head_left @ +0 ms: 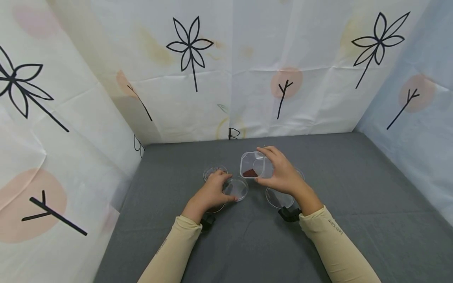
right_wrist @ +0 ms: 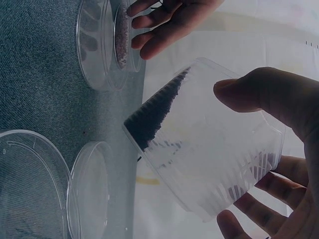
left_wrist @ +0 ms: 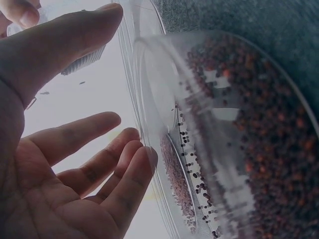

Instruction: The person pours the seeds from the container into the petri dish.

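Observation:
My right hand [head_left: 283,173] grips a clear plastic tub [head_left: 253,165] by its sides, thumb and fingers on opposite walls. The tub is tilted, and dark reddish grains [right_wrist: 157,112] are heaped in its lower corner. Over the petri dishes on the left, my left hand [head_left: 211,190] has its thumb and fingers spread about a clear petri dish [head_left: 236,188]. Whether the fingertips touch its rim is hard to tell. A dish of dark red seeds [left_wrist: 279,129] lies below the left wrist, largely covered in the head view.
Beyond the left hand stands a dish [head_left: 214,168] with purplish contents. Under the right wrist lies a clear dish [head_left: 279,199], with another dish rim [head_left: 301,173] partly hidden behind the hand. Grey cloth [head_left: 247,251] covers the table; patterned white sheets [head_left: 247,106] hang around it.

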Demonstrator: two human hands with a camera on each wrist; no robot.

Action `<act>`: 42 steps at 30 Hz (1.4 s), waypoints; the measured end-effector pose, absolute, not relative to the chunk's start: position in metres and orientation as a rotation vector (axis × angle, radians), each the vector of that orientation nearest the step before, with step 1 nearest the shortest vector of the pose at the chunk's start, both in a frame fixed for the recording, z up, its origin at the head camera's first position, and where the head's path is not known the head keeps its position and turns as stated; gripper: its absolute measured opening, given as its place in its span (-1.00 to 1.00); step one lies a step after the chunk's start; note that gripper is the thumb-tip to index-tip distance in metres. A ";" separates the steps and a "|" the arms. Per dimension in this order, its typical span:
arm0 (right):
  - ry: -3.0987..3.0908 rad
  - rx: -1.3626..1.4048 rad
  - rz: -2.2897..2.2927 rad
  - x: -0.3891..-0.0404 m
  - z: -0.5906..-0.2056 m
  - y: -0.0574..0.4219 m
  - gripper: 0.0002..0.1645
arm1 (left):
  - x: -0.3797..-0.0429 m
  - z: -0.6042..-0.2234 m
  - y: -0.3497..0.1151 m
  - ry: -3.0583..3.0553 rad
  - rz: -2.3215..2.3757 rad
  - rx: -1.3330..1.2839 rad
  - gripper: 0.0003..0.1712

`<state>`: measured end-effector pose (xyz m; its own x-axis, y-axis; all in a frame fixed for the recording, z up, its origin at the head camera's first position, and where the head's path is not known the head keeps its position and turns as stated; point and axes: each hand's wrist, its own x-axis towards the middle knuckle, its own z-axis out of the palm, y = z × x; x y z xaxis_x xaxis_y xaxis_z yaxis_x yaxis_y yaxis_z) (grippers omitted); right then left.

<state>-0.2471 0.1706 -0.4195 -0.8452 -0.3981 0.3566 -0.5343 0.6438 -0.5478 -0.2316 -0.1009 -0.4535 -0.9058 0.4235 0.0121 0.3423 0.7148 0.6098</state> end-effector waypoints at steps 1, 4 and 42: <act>-2.660 0.764 0.978 -0.247 -0.420 0.171 0.15 | -0.232 -0.454 -0.101 2.794 0.948 0.625 -0.09; -2.661 0.764 0.961 -0.247 -0.419 0.170 0.15 | -0.232 -0.455 -0.101 2.807 0.933 0.621 -0.08; -2.673 0.786 0.959 -0.246 -0.417 0.170 0.12 | -0.234 -0.455 -0.097 2.777 0.961 0.630 -0.06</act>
